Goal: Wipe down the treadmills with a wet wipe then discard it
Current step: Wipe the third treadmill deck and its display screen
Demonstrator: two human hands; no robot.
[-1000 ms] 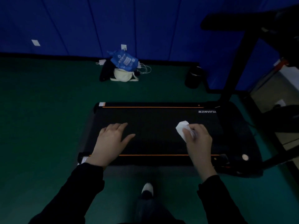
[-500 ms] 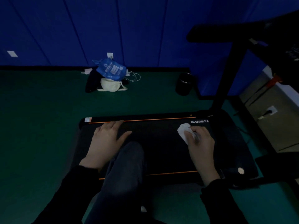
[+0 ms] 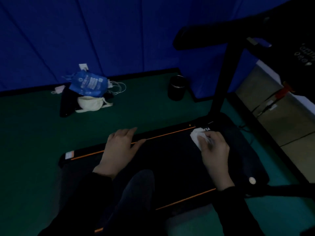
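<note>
Two hands (image 3: 120,150) (image 3: 215,150), one wet wipe (image 3: 196,137), one treadmill (image 3: 170,159).

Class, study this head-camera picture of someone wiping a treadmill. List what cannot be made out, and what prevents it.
All head view.
1. The wet wipe: mostly covered by the right hand holding it.
2. Brand lettering on the treadmill: partly covered by the wipe.
3. The console: cut off by the right edge, its markings too dim.
4. Print on the blue bag: too small and blurred.
</note>
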